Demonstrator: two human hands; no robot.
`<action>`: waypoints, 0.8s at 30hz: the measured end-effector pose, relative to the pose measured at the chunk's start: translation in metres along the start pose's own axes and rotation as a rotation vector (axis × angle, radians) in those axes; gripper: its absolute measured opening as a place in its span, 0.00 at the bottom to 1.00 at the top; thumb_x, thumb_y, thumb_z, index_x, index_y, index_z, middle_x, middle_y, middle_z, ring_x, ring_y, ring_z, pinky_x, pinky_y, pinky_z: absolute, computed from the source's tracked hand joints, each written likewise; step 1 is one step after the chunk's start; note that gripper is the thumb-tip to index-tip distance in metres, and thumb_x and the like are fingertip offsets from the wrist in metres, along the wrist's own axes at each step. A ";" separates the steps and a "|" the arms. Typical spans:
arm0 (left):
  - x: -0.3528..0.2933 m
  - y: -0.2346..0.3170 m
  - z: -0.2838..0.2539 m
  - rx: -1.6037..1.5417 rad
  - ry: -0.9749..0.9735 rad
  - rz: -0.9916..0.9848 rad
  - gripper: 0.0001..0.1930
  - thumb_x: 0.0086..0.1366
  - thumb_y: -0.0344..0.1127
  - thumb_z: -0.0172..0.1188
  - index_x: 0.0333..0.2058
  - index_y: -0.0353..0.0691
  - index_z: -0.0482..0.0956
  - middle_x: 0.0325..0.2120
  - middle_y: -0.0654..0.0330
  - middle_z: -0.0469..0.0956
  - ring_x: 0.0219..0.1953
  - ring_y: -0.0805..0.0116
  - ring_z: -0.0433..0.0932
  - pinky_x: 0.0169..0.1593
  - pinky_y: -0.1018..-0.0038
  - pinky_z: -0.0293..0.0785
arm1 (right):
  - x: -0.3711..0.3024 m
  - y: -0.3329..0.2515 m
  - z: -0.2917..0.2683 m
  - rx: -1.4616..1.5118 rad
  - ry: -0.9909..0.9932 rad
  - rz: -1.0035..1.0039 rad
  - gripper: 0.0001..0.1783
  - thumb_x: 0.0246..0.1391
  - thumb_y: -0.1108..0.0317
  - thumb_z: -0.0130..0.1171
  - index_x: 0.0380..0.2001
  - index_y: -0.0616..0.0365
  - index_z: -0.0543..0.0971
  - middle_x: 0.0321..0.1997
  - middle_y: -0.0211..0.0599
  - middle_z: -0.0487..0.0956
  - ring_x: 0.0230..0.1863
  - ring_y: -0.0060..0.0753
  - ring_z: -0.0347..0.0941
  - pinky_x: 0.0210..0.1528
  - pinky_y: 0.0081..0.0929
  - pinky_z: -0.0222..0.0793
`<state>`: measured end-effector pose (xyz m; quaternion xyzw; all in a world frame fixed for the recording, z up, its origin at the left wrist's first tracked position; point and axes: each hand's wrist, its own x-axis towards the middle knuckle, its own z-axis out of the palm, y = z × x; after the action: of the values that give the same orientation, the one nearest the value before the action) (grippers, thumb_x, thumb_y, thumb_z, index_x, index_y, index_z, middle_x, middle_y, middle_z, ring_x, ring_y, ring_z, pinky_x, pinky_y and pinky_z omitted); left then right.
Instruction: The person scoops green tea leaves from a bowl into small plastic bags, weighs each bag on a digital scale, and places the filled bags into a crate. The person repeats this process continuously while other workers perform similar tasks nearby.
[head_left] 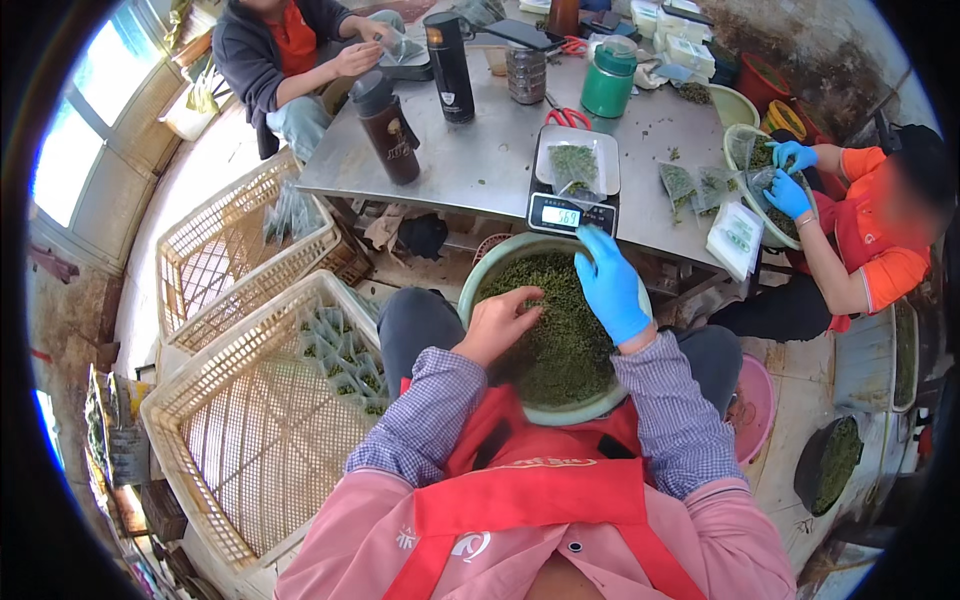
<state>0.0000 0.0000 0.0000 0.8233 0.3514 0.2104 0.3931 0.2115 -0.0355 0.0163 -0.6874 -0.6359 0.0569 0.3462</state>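
I'm seeing one lit digital scale (573, 214) holding one clear bag (573, 166), with at least two more bags (677, 185) (714, 187) lying near it. Two black-lidded flasks (450, 70) (388, 140) are standing there, plus two red-handled scissors (568, 118) (573, 45) and one green canister (608, 82). One pale green basin (568, 413) is sitting up front, three blue gloves (612, 287) (792, 155) (788, 195) are showing, two co-workers (293, 45) (882, 225) are sitting around, and at least two cream crates (250, 440) (225, 240) are lying about.

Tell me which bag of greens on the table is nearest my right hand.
The bag on the scale, just beyond your blue-gloved right hand; the other bags lie off the scale, farther right on the table.
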 end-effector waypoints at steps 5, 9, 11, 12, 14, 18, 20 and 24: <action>0.002 -0.008 0.003 -0.076 0.057 -0.046 0.13 0.59 0.37 0.60 0.43 0.41 0.78 0.31 0.54 0.81 0.31 0.65 0.81 0.35 0.70 0.76 | 0.066 -0.010 0.020 -0.137 0.080 0.105 0.22 0.52 0.71 0.49 0.53 0.55 0.69 0.60 0.47 0.66 0.44 0.54 0.73 0.41 0.43 0.73; -0.003 -0.017 0.006 -0.095 0.139 -0.012 0.12 0.60 0.36 0.59 0.42 0.40 0.78 0.29 0.56 0.81 0.30 0.67 0.81 0.35 0.72 0.76 | 0.066 0.001 0.027 -0.035 0.271 0.023 0.21 0.51 0.74 0.47 0.51 0.56 0.70 0.57 0.47 0.69 0.42 0.56 0.73 0.43 0.46 0.72; -0.001 -0.017 0.006 -0.103 0.096 -0.068 0.14 0.58 0.34 0.59 0.44 0.42 0.77 0.33 0.56 0.81 0.29 0.66 0.81 0.35 0.72 0.76 | 0.050 0.007 0.025 0.117 0.425 -0.043 0.15 0.52 0.75 0.53 0.45 0.59 0.74 0.50 0.42 0.74 0.38 0.44 0.75 0.40 0.34 0.73; -0.002 -0.017 0.006 -0.107 0.076 -0.100 0.15 0.58 0.34 0.60 0.45 0.43 0.76 0.35 0.55 0.81 0.29 0.66 0.81 0.36 0.72 0.76 | 0.037 -0.003 0.016 0.258 0.422 -0.002 0.14 0.51 0.75 0.55 0.43 0.59 0.75 0.47 0.40 0.75 0.36 0.38 0.75 0.39 0.31 0.72; 0.005 -0.006 0.011 -0.247 0.170 -0.043 0.20 0.57 0.32 0.60 0.49 0.44 0.73 0.43 0.55 0.78 0.31 0.68 0.81 0.37 0.73 0.76 | 0.009 -0.012 0.011 0.507 0.323 0.126 0.10 0.50 0.74 0.59 0.39 0.59 0.76 0.41 0.35 0.77 0.34 0.28 0.74 0.37 0.24 0.71; 0.014 0.004 0.017 -0.468 0.027 0.027 0.26 0.56 0.29 0.62 0.55 0.43 0.68 0.48 0.58 0.75 0.32 0.75 0.79 0.36 0.76 0.75 | -0.038 -0.013 0.016 0.774 -0.006 0.312 0.07 0.49 0.75 0.61 0.32 0.59 0.75 0.30 0.28 0.77 0.31 0.16 0.71 0.35 0.19 0.70; 0.012 0.005 0.020 -0.656 -0.146 -0.171 0.18 0.61 0.26 0.59 0.50 0.33 0.71 0.37 0.59 0.79 0.32 0.76 0.77 0.35 0.79 0.75 | -0.045 -0.017 0.012 0.752 -0.072 0.315 0.08 0.49 0.75 0.61 0.34 0.59 0.76 0.30 0.29 0.77 0.31 0.19 0.72 0.35 0.21 0.71; 0.004 -0.007 0.027 -0.861 -0.084 -0.202 0.09 0.62 0.27 0.58 0.40 0.29 0.75 0.32 0.58 0.79 0.28 0.75 0.77 0.33 0.79 0.75 | -0.045 -0.025 -0.003 0.522 -0.116 0.234 0.09 0.47 0.74 0.60 0.35 0.57 0.78 0.33 0.37 0.77 0.30 0.32 0.74 0.34 0.27 0.71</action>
<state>0.0170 -0.0071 -0.0219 0.5539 0.2939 0.2644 0.7327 0.1839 -0.0786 0.0162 -0.6393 -0.5348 0.2974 0.4657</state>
